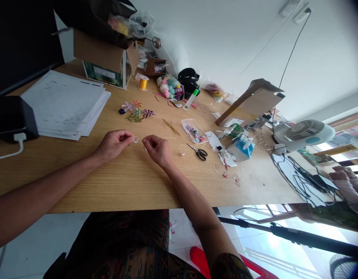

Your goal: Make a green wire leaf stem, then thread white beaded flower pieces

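My left hand (133, 138) is pinched, thumb and finger clamped on a small white piece (136, 140), which sits in front of my right hand's fingertips, just left of them. Taking clock directions from that piece, the black case (12, 118) lies between nine and ten o'clock, a white plug and cable at its near side. The papers (68, 102) are stacked at ten, and the open carton (106, 75) stands at eleven, beyond them. At twelve lie the small flowers (137, 111), purple, orange and green, with the yellow spool (143, 83) farther out.

My right hand (143, 142) is near my left but apart from it, its thumb and fingertips together; I cannot tell what they grip. A thin pale thread (180, 142) lies on the table (123, 186) to its right.

At one o'clock is the yarn (170, 87), at two the green-capped tube (191, 100). Between two and three are the dry stems (171, 127). The bead tray (194, 131) is at three; between three and four come the pink bead (182, 154) and then the black-handled scissors (198, 152). Farther right, near three, are the blue-and-white pack (241, 147) and the fan (306, 133).
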Demonstrator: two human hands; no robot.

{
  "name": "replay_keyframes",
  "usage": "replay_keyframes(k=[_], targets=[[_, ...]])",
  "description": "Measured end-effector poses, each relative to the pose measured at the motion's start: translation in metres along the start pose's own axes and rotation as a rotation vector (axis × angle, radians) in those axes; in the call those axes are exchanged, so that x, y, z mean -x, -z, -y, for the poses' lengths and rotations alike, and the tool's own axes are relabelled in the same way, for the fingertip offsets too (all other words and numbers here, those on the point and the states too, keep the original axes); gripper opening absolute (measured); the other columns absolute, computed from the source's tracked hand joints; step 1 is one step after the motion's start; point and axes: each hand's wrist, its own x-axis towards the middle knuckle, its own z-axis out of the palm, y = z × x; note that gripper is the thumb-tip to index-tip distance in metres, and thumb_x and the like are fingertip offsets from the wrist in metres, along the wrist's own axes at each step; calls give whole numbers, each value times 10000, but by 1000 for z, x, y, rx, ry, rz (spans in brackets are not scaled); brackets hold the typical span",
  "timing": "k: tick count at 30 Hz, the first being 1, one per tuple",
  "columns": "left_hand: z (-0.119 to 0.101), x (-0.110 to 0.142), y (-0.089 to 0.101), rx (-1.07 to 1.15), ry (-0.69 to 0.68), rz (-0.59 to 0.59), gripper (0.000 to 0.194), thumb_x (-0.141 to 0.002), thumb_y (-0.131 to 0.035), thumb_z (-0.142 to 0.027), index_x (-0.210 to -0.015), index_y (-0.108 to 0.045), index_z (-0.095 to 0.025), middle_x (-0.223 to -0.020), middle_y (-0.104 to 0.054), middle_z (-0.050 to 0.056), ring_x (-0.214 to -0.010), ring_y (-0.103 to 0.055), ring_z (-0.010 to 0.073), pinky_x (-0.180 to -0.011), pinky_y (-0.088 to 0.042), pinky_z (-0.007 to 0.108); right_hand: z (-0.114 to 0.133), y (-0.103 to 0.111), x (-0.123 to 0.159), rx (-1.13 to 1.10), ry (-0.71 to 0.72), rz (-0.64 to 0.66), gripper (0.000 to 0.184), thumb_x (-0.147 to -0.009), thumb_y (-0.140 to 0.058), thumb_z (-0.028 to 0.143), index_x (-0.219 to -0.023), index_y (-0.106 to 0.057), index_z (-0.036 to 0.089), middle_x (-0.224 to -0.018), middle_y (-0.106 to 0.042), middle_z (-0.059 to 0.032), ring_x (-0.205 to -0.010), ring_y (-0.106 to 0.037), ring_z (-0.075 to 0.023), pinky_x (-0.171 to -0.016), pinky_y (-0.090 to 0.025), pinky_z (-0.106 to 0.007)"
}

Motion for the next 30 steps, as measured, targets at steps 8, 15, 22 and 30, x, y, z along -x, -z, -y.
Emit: replay_keyframes(k=[8, 15, 22, 30], targets=[[11, -1, -1, -122, -84, -43, 71, -691, -703, -271, -663, -670, -215, -652, -636, 8, -616, -523, 156, -615, -390, 256, 9, -2, 6, 243, 182, 47, 203, -928, -501, 292, -876, -680, 213, -826, -671, -43, -725, -599, -134, -711, -441, -247], [16, 2, -5, -326, -234, 76, 83, -733, -671, -277, -672, -660, -222, -703, -628, 25, -649, -522, 170, -637, -380, 267, 5, 1, 1, 241, 192, 28, 203, -943, -498, 302, -890, -676, 221, -881, -685, -42, -788, -619, -136, -749, -449, -242], [12, 3, -5, -351, -330, 157, 170, -795, -595, -346, -707, -644, -208, -705, -616, 22, -679, -547, 163, -678, -415, 274, -5, -1, -4, 10, 24, 4, 188, -896, -552, 337, -831, -665, 202, -636, -569, 24, -576, -505, -101, -591, -399, -217], [4, 2, -2, -202, -164, 36, 195, -751, -607, -389, -740, -621, -195, -682, -619, 6, -614, -534, 137, -594, -437, 253, -4, -3, -1, -14, -12, 16, 246, -889, -536, 365, -857, -663, 157, -575, -530, 36, -511, -432, -82, -523, -356, -205]])
